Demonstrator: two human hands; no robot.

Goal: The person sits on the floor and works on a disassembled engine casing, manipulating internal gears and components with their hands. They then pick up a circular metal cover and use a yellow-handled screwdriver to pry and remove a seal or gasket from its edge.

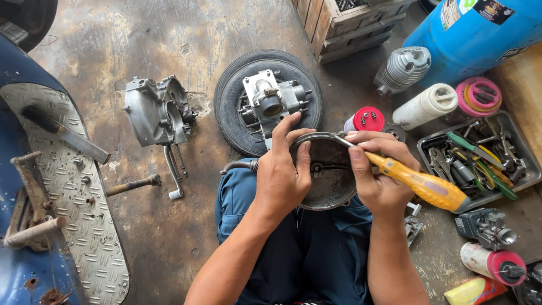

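We have the left hand (pixel 282 175) wrapped over the near rim of a round, dirty metal drum (pixel 330 181), fingers closed on its edge, bracing it on our lap above the blue trousers (pixel 316 254). The right hand (pixel 378 175) is clamped around a yellow-handled screwdriver (pixel 420 183), its tip worked in under the curved metal band (pixel 322 135) along the drum's far rim. To do this well, we judge, the left grip should stay firm so the drum cannot rock, and the tip should stay low against the rim and levered gently, away from the bracing fingers.

Moving outward, an engine casing (pixel 274 99) sits inside a small tyre (pixel 231 107) on the floor just ahead, and a second grey casing (pixel 155 110) lies to the left. On the right, a grey metal tray (pixel 528 164) holds a jumble of pliers, green- and yellow-handled tools and small parts. A wooden crate (pixel 339 25) stands at the top; its contents are barely visible. A blue drum (pixel 468 39) and red-capped spray cans (pixel 364 120) are near it.
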